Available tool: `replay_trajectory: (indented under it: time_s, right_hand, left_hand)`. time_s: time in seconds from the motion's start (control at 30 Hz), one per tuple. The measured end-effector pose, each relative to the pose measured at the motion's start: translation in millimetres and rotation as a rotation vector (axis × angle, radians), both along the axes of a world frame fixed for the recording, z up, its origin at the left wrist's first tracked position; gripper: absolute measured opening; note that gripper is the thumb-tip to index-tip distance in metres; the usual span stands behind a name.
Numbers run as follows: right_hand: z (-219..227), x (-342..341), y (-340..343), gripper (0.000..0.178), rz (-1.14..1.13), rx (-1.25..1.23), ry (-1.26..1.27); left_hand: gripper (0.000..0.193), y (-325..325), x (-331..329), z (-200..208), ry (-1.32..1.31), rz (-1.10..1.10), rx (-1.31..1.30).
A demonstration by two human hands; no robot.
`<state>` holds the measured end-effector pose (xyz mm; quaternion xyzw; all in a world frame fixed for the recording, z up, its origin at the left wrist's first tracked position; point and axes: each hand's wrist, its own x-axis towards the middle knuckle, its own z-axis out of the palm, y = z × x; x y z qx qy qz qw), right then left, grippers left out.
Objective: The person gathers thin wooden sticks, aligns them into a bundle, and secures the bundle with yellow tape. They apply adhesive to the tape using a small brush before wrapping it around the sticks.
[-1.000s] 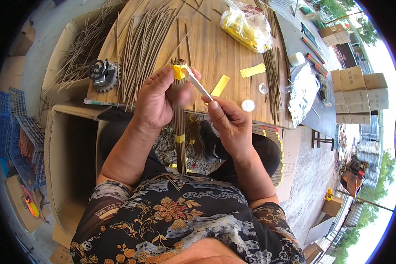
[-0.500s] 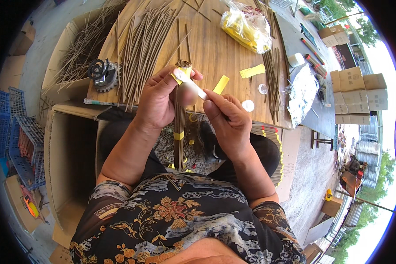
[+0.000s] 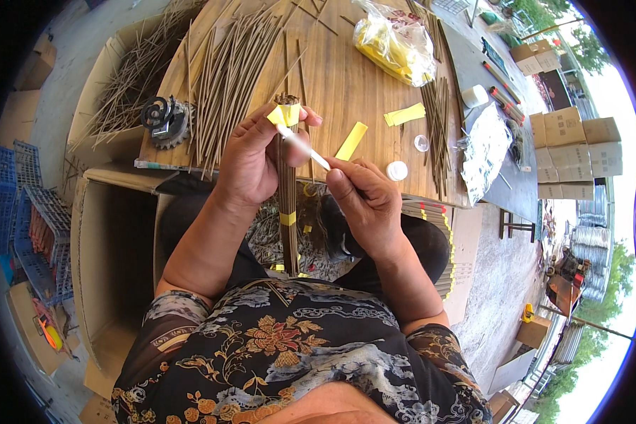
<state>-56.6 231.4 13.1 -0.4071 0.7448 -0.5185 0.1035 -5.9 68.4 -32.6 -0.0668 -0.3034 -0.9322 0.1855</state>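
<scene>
My left hand [image 3: 253, 152] is closed around the upper part of an upright bundle of thin brown sticks [image 3: 288, 187]. A yellow paper strip [image 3: 287, 115] wraps the bundle just below its top, with a loose end sticking out to the left by the thumb. A second yellow band [image 3: 287, 218] circles the bundle lower down. In its pinched fingers my right hand [image 3: 366, 201] grips a slim white stick-like tool [image 3: 319, 161]. That tool points up-left, its far end by the strip's loose end; a blurred patch hides part of it.
More yellow strips [image 3: 351, 140] lie on the wooden table [image 3: 332, 78], near a small white round tub [image 3: 396, 170]. Loose brown sticks [image 3: 237, 78] cover the table's left side. At the back lies a plastic bag of yellow strips [image 3: 396, 53]. An open cardboard box [image 3: 113, 261] stands at my left.
The white tool's far end has drawn down slightly from the yellow strip. The strip's loose end now shows more fully at the left. My left hand still holds the bundle.
</scene>
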Motion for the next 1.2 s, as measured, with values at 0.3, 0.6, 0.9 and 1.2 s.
replay_trajectory:
  time_s: [0.3, 0.6, 0.9, 1.2]
  right_hand:
    - [3.3, 0.4, 2.6, 0.02, -0.048, 0.007, -0.001]
    - [1.7, -1.7, 8.4, 0.019, -0.104, -0.051, 0.004]
    - [0.0, -2.8, 18.1, 0.019, -0.164, -0.052, 0.181]
    - [-31.2, -26.8, 74.9, 0.02, -0.537, 0.096, 0.263]
  left_hand:
    - [0.031, 2.6, 0.2, 6.2, 0.022, -0.022, 0.085]
    - [0.033, 6.5, -0.8, 2.3, -0.032, -0.041, 0.028]
    - [0.033, 16.2, -7.3, 2.8, -0.057, -0.061, 0.056]
    - [0.029, 21.5, -20.2, -2.4, -0.092, -0.058, 0.036]
